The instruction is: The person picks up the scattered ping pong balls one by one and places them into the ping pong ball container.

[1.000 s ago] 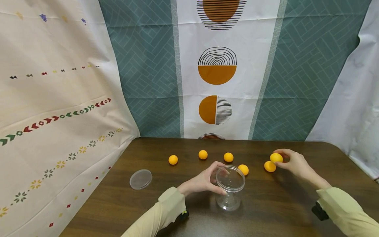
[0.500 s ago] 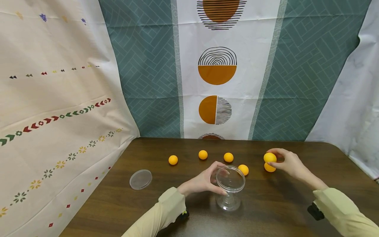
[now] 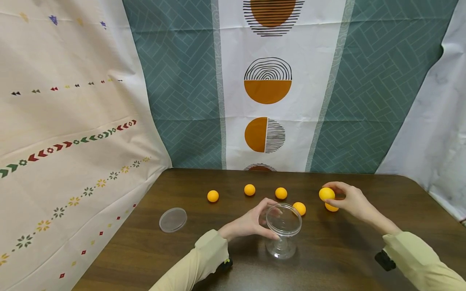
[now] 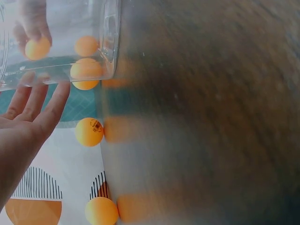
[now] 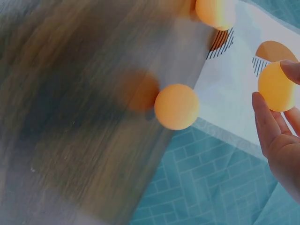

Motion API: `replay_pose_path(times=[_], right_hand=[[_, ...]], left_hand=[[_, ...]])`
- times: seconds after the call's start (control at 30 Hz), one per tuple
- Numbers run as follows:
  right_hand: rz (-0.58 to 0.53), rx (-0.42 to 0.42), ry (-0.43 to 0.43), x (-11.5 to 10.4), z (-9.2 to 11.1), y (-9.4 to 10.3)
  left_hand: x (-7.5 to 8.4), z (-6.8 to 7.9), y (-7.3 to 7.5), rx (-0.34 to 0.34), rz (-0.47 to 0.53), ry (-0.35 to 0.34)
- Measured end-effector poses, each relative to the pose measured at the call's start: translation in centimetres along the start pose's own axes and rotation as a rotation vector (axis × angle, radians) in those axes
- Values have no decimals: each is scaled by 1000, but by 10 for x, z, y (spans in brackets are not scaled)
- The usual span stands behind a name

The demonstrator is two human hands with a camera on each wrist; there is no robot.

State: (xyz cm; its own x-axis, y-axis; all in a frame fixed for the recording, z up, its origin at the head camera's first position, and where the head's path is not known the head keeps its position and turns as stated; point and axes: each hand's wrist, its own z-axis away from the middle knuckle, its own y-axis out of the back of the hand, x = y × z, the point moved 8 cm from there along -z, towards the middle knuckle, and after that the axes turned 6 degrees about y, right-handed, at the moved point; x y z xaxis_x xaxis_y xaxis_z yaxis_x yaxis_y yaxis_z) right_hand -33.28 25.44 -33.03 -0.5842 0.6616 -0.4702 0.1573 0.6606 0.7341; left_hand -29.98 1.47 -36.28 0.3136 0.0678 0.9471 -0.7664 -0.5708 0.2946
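Observation:
My left hand (image 3: 251, 223) holds the clear footed jar (image 3: 283, 232) from its left side, thumb in front and fingers behind. No lid covers the jar and no ball shows inside it. To the right, my right hand (image 3: 354, 203) pinches an orange ping-pong ball (image 3: 326, 194) between thumb and fingertips, raised off the table. Another ping-pong ball (image 3: 331, 207) sits on the table just behind it, partly hidden. In the right wrist view the held ball (image 5: 276, 87) is apart from the table ball (image 5: 176, 107). One ball (image 3: 299, 208) stands right beside the jar.
Three more ping-pong balls, at left (image 3: 212, 196), centre (image 3: 249, 190) and right (image 3: 281, 193), form a row toward the back of the brown table (image 3: 218, 214). A clear round lid (image 3: 173, 220) lies flat at the left. Patterned cloth (image 3: 193, 101) hangs behind the table.
My right hand has moved left with its ball, passing from the right of the table ball to slightly left of it. The left hand and jar have stayed in place.

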Motion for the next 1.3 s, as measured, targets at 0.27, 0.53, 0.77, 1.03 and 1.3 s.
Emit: replay_pose_path(times=[0.27,0.53,0.77,1.03,1.3], right_hand=[[-13,-12,0,-9,-4,-5],[-68,-17,26,-21,-7,-8],[-113,-18,60,-33,-9,-12],[-139,-15,125,-47,-13,-17],[-158,-30,124,-55,-16,-21]], left_hand=[[-2,0,1,2,-13,17],[-3,0,1,0,-16,31],[-3,0,0,-1,-18,35],[0,0,-1,8,-27,24],[0,0,0,8,-34,31]])
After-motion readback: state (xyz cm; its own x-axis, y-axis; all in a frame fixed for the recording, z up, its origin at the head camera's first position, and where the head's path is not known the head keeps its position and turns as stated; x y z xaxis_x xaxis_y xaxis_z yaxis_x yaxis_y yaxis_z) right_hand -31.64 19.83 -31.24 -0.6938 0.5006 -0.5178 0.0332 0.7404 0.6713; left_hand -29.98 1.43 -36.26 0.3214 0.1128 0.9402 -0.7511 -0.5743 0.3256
